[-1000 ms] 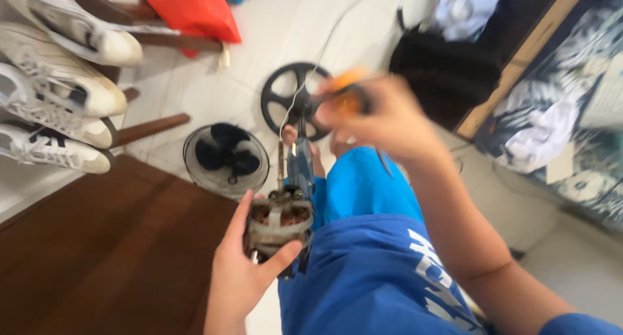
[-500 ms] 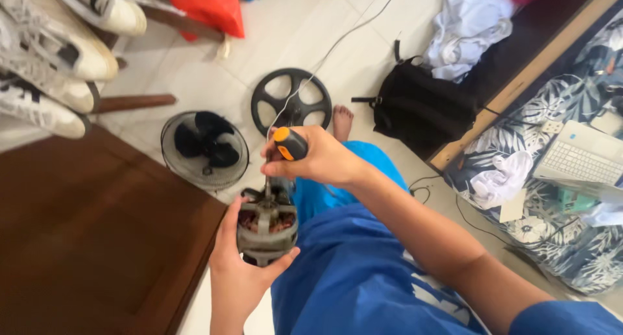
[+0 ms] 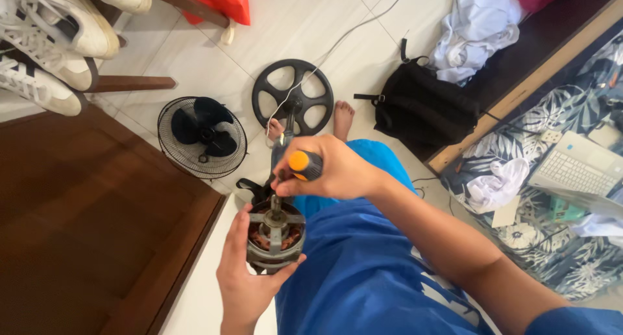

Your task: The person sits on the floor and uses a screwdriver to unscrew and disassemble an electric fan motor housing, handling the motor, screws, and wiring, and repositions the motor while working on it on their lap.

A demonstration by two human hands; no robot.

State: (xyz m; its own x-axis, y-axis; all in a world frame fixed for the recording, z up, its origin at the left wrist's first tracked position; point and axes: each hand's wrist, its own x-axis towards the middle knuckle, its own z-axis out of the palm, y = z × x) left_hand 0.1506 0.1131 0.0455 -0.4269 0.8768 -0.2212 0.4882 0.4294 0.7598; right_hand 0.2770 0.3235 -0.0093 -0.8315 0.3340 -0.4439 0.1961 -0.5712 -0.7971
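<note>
So I had the fan motor cupped from below in my left hand, sitting over my lap just above the floor tiles. My right hand was wrapped tight around the orange-capped screwdriver, tip down at the motor's top bracket. My take: keep the driver dead upright, press down firmly and brace the motor so it can't spin. The fan guard with blades and the black round grille lay nearby.

Tiled floor — fan grille; wheel-shaped guard; backpack
</note>
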